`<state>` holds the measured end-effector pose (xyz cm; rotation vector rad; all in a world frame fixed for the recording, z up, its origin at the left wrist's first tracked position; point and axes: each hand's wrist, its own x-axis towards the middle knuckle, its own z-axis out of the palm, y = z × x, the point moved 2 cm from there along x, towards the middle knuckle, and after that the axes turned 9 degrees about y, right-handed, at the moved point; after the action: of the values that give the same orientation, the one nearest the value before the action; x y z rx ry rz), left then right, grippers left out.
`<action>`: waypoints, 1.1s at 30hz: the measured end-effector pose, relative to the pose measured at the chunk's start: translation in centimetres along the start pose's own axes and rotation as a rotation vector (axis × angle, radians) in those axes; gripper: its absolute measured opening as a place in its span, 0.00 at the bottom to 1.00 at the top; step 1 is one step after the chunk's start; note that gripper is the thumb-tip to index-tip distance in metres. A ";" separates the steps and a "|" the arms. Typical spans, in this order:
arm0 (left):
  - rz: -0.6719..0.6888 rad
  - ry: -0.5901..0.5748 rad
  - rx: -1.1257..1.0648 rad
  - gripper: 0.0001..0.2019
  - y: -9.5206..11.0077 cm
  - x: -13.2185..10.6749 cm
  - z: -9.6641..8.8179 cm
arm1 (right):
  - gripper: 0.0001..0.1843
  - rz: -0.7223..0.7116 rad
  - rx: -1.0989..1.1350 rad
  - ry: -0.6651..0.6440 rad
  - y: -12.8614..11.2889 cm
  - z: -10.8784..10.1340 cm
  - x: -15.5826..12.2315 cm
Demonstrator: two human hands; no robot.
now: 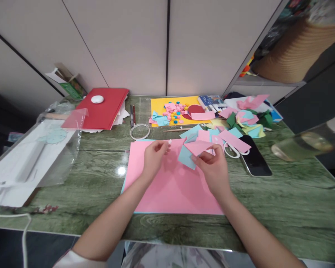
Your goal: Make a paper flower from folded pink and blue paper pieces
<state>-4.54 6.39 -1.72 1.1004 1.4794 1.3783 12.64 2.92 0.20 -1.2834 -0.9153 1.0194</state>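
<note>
My left hand (154, 158) is closed in a pinch above the pink sheet of paper (170, 193). A small white bit (169, 142) shows at its fingertips, too small to name for sure. In my right hand (216, 171) is a folded pink and light-blue paper piece (187, 158), gripped between thumb and fingers. The pink sheet lies flat under both hands, with a blue edge showing beneath it. Just beyond my left hand lies a tape roll (140, 131). White-handled scissors (232, 152) lie beside my right hand, their blades hidden by paper strips.
A black phone (257, 160) and a clear bottle (301, 143) are on the right. Behind are a yellow sheet (156, 106) with small paper balls and a heap of paper scraps (247, 119). Leftward sit a red folder (102, 111) and a plastic-covered sheet (30, 160).
</note>
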 end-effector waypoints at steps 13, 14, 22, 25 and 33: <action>0.321 -0.477 0.185 0.09 5.1 5.3 8.8 | 0.23 -0.154 0.049 -0.044 -2.7 0.3 -2.9; 0.355 -0.496 0.203 0.09 5.7 5.9 10.3 | 0.23 -0.169 0.065 -0.032 -2.7 0.1 -2.8; 0.438 -0.437 0.298 0.03 5.1 8.0 14.4 | 0.19 -0.136 0.282 -0.050 -3.3 -0.9 -1.1; 0.200 -0.261 0.006 0.07 3.9 7.4 11.8 | 0.20 -0.113 0.321 -0.013 -3.5 -1.1 -0.5; -0.545 -0.225 -0.497 0.17 1.3 -4.2 4.6 | 0.20 -0.075 0.403 0.058 -2.5 -1.2 0.2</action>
<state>1.11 3.68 -0.76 0.4682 1.0777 1.1001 14.00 2.72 2.61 -0.9285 -0.6663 1.0396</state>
